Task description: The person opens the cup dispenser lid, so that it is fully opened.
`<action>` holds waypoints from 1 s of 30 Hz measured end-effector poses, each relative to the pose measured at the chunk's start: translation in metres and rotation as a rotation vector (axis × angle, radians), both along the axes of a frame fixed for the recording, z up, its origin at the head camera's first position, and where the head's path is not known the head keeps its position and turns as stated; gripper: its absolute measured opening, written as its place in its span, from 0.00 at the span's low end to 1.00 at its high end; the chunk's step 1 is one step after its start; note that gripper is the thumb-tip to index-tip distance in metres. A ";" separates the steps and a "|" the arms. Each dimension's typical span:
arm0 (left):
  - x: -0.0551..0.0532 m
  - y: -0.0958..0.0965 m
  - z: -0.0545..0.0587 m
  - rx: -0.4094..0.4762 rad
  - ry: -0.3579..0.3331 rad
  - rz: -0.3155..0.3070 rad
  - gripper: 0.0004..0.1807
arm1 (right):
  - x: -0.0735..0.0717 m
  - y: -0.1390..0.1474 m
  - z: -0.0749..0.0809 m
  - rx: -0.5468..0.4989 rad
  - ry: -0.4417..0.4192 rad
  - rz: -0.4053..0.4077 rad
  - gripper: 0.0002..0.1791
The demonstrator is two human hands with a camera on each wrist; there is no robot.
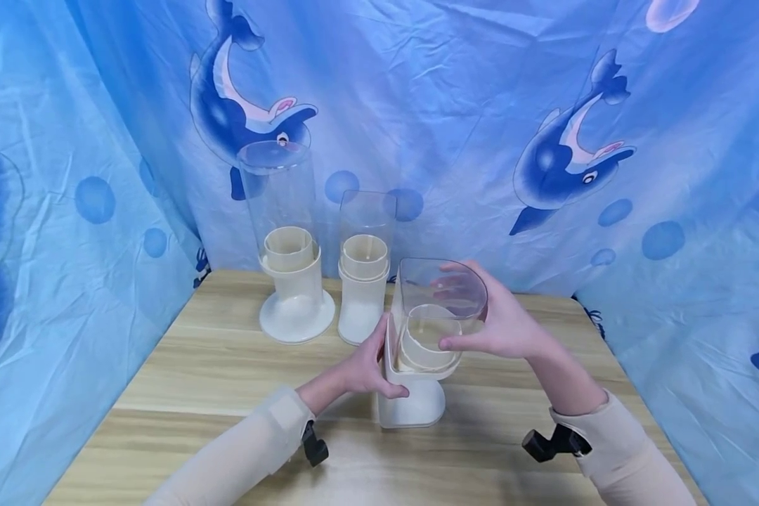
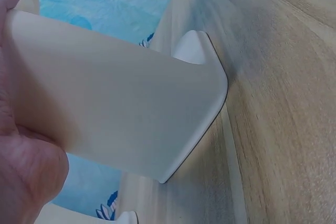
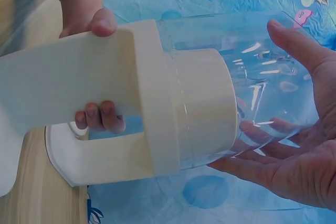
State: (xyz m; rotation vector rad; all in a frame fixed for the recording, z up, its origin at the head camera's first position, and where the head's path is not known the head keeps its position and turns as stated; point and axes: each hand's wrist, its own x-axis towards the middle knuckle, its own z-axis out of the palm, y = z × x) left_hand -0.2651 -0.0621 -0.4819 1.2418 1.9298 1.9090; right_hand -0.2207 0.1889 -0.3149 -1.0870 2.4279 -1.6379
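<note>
A person works two-handed at a wooden table (image 1: 183, 379); the clear sleeve (image 1: 433, 299) rises between the hands, its long axis roughly upright, its lower end meeting the rim of the white stand (image 1: 411, 400), around a cream cup (image 1: 426, 351); the right hand (image 1: 502, 320) is the nearer to the sleeve, curved about its side, thumb at the front and fingers round the back; the left hand (image 1: 368, 365), lower and apart from the right, grips the stand's column just below the rim; beyond it, to the left, are a slim stand (image 1: 362, 306) and a round-based stand (image 1: 299, 289), each topped with clear plastic.
</note>
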 end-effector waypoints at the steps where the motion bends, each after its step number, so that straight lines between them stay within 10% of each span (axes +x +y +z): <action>1: 0.000 0.000 0.000 -0.002 -0.003 0.000 0.69 | 0.000 0.000 0.000 0.003 -0.001 -0.003 0.55; 11: 0.002 -0.001 0.000 -0.019 0.039 -0.012 0.73 | -0.006 0.009 -0.005 0.015 0.001 -0.031 0.53; 18: 0.001 -0.001 0.000 -0.023 0.014 -0.008 0.75 | -0.010 0.016 0.023 0.008 0.081 0.030 0.50; 23: 0.001 -0.002 0.000 -0.029 0.036 -0.009 0.75 | -0.009 0.011 0.052 0.250 0.214 -0.024 0.47; 30: 0.004 -0.004 -0.001 -0.043 0.043 -0.010 0.75 | -0.015 -0.004 0.099 0.629 0.376 0.153 0.48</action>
